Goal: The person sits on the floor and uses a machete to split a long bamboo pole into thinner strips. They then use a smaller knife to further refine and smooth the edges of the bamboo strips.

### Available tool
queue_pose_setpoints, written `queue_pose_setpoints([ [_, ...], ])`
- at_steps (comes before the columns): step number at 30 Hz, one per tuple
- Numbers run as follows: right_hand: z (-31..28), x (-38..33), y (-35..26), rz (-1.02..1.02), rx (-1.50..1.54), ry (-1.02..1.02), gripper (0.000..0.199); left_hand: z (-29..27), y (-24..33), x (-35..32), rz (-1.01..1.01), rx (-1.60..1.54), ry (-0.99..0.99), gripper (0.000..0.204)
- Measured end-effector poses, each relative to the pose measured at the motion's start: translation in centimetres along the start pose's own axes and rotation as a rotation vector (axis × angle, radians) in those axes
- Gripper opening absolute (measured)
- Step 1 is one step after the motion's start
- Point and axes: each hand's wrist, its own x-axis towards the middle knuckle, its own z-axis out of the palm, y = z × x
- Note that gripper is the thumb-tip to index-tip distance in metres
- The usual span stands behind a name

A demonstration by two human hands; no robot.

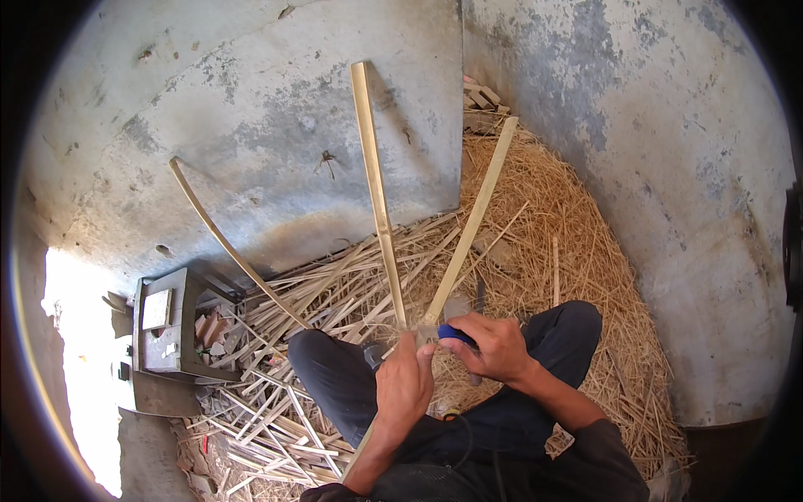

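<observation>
A long tan strip (378, 192) rises in front of the person (569, 460), its top near the grey wall (251, 109) and its low part at the left hand (406, 385). The left hand is pinched tight on it. The right hand (498, 347) is wrapped around a blue tool (452, 335) just beside the left fingers. The tool's tip is too blurry to make out.

A second strip (474, 213) comes down to the same spot. It is hard to tell if the two are joined there.

The work looks partway done. This piece seems unfinished, as the tool is right by it. Farther out lies a big heap of thin strips (355, 276), maybe done ones, and lots of straw-like bits (594, 251). A bent strip (226, 244) near a small box (152, 356) may be left to do.
</observation>
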Motion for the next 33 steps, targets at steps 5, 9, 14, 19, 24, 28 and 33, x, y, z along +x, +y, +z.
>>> queue_pose_setpoints([
  [5, -0.2, 0.0, 0.1, -0.01, -0.023, -0.006, 0.027, 0.4, -0.4, 0.0, -0.027, 0.016, -0.005, 0.028],
  [9, 0.0, -0.2, 0.8, -0.041, -0.083, 0.007, 0.026, 0.3, -0.5, 0.1, -0.042, -0.005, -0.031, 0.028],
  [14, 0.1, 0.0, 0.8, -0.053, -0.115, 0.021, 0.025, 0.1, -0.5, 0.2, -0.04, 0.018, -0.004, 0.028],
  [19, 0.3, 0.4, 0.6, -0.061, -0.133, 0.024, 0.026, -0.2, -0.9, 0.1, -0.051, 0.037, -0.025, 0.028],
  [24, 0.9, 0.6, 1.7, -0.087, -0.124, 0.138, 0.029, -0.4, -1.2, -0.3, -0.085, 0.071, -0.074, 0.029],
  [28, -5.7, 3.5, 8.1, 0.367, -0.21, 0.316, 0.037, 0.1, -2.3, -3.5, -0.108, 0.048, -0.159, 0.03],
  [33, -6.5, 3.3, 8.4, 0.287, -0.219, 0.339, 0.034, -0.8, -2.5, -3.4, -0.079, -0.013, -0.188, 0.029],
])
